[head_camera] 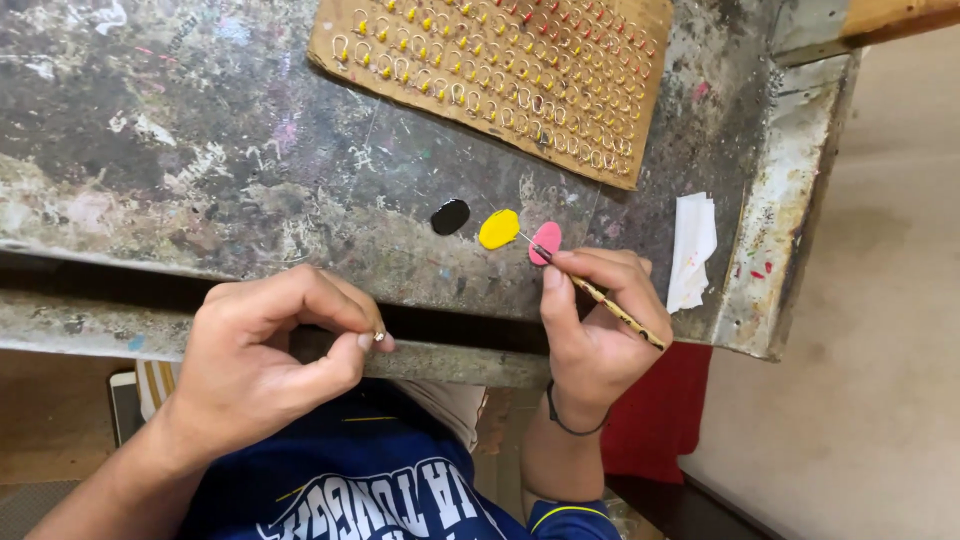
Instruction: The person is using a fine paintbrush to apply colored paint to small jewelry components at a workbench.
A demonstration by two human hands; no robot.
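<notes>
My left hand pinches a tiny metal piece between thumb and forefinger, just in front of the table's near edge. In my right hand is a thin patterned stick, held like a pen. Its fine tip reaches toward the pink paint blob. Beside the pink one lie a yellow blob and a black blob, all on the paint-stained tabletop.
A cardboard sheet at the back holds several rows of small wire loops with yellow and red tips. A folded white paper lies near the table's right edge. A red cloth hangs below the table.
</notes>
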